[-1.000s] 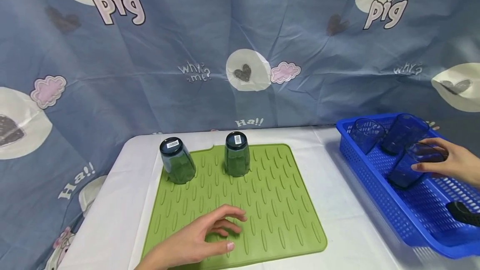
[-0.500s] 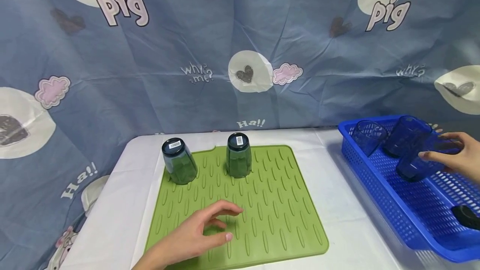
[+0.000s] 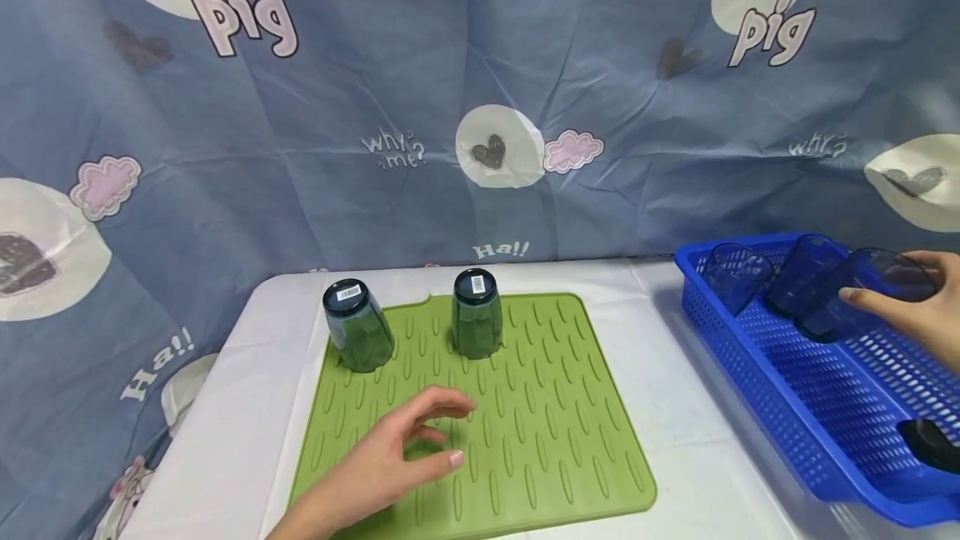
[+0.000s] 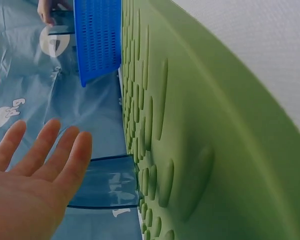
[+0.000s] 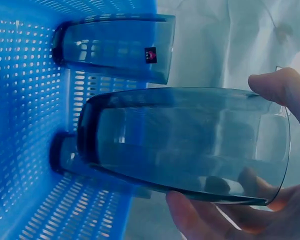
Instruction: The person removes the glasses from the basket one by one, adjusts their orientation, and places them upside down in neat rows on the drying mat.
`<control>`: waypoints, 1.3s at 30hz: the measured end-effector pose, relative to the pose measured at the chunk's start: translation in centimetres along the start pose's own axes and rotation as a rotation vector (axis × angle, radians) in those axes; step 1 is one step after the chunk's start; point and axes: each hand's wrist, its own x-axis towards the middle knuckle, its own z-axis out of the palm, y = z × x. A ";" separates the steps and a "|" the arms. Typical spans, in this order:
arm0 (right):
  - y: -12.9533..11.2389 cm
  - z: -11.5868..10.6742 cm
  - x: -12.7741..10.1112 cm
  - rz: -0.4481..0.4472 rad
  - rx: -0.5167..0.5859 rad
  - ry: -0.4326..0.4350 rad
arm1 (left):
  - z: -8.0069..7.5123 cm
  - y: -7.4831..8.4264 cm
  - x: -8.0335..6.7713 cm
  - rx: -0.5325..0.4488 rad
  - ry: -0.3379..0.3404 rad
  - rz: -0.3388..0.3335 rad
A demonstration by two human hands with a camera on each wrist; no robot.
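My right hand (image 3: 918, 302) grips a clear blue drinking glass (image 5: 185, 140) near its rim, thumb on one side and fingers on the other. The glass is tilted, its base low over the blue basket (image 3: 780, 411). Two more glasses stand in the basket's far end: one at the left corner (image 3: 737, 273), the other (image 5: 115, 47) behind the held one. Over the green mat (image 3: 555, 448) hovers my left hand (image 3: 393, 461), thumb and fingers apart, holding nothing. Upside down along the mat's far side stand two glasses, one at the left corner (image 3: 360, 332) and one nearer the middle (image 3: 477, 327).
Both mat and basket lie on a white-covered table (image 3: 697, 432), with a strip of cloth between them. A patterned blue curtain (image 3: 360, 215) hangs right behind the table. Some dark object (image 3: 930, 444) juts in over the basket's near right part.
My right hand has lifted the glass off the basket's floor and shifted it slightly right and up. The left hand has drifted a little up and left over the mat.
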 end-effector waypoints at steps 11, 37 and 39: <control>-1.6 0.0 -0.8 0.049 0.113 0.238 | -0.1 0.1 0.1 -0.071 0.013 -0.018; -5.9 -0.4 -4.6 -0.049 0.273 0.153 | -0.7 0.4 0.5 -0.013 0.054 -0.024; -6.3 -0.3 -4.9 -0.088 0.313 0.153 | -0.8 0.5 0.6 -0.010 0.057 -0.025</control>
